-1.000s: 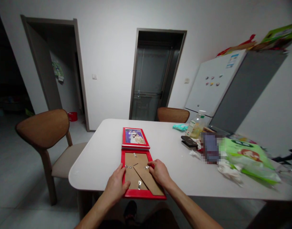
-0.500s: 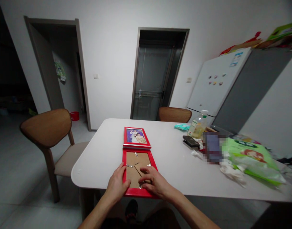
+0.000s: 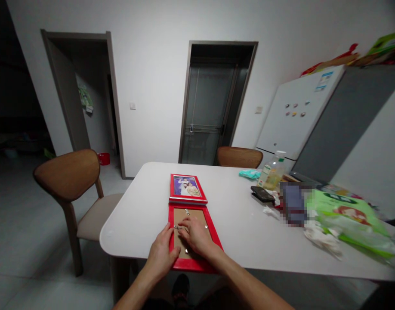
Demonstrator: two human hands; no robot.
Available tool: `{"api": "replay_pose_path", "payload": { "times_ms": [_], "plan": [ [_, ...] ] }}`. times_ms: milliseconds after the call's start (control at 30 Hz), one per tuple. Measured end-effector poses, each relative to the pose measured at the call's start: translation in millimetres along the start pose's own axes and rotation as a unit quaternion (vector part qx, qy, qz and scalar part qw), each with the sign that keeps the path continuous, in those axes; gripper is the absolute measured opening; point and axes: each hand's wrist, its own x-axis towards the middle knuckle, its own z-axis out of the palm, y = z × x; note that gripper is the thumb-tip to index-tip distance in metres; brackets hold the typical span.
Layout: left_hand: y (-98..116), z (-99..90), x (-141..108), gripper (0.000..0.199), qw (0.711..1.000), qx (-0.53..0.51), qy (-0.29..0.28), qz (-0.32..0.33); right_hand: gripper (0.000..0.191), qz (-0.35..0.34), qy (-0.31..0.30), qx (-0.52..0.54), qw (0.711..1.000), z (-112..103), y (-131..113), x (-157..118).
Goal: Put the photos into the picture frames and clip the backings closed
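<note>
Near frame (image 3: 197, 265): red-rimmed, lying back up on the white table (image 3: 136, 219), at its near edge, directly below my view's middle.
Backing board (image 3: 181, 244): brown, set within the red rim; small metal clips show around it, the near clip (image 3: 186, 251) and right clip (image 3: 206, 227) among them.
Left hand (image 3: 162, 249): spread, thumb well apart from the fingers; fingers at the left rim, thumb reaching in over the near left part of the frame.
Right hand (image 3: 196, 236): over the board, fingers bent and fairly narrow, tips close to the left clip (image 3: 177, 227) (from my end I cannot tell whether they pinch it or only touch).
Photo frame (image 3: 188, 200): also red, picture up, just beyond the near frame.
Bottle (image 3: 271, 174): clear, white cap, part full of yellowish liquid, upright on the far right side.
Teal packet (image 3: 249, 174): left of the bottle.
Black item (image 3: 262, 194): nearer me than the bottle; I cannot make out what it is.
Green package (image 3: 349, 211): at far right, crumpled tissue (image 3: 323, 241) beside it.
Chairs: one at left (image 3: 68, 174), one behind the table (image 3: 239, 157).
</note>
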Motion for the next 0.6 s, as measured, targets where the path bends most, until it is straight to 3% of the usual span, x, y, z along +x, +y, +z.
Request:
{"api": "replay_pose_path", "payload": {
  "times_ms": [233,600],
  "plan": [
    [5,-1.6,-1,0.052,1.0,-0.001,-0.003,-0.014,0.023,0.034,0.012,-0.07,0.997,18,-6,23],
    [13,-5.5,-7,0.053,0.999,-0.001,-0.028,-0.022,0.028,0.151,0.038,-0.108,0.982,8,30,33]
  ]
}}
